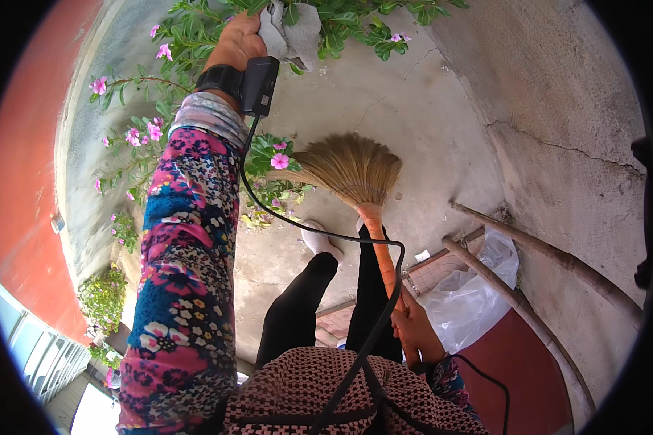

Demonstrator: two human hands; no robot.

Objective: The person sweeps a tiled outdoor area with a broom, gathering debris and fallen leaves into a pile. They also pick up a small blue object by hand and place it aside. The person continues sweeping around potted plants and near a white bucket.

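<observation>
My left hand (242,41), at the upper left, grips a crumpled grey cloth (294,35) among the leaves of a pink-flowered periwinkle plant (345,27). A black device is strapped to that wrist, with a cable hanging from it. My right hand (418,326), low at the right, is closed around the orange-wrapped handle of a grass broom (359,168). The broom's bristles fan out above, over the concrete ground, and their left edge meets more periwinkle leaves and flowers.
Two wooden poles (555,255) (500,285) slant at the right beside a clear plastic sheet (468,293) and a cracked concrete wall (555,109). Flowering stems (141,136) line the left wall. Black cable loops across in front of my body. My feet stand on the concrete (441,152).
</observation>
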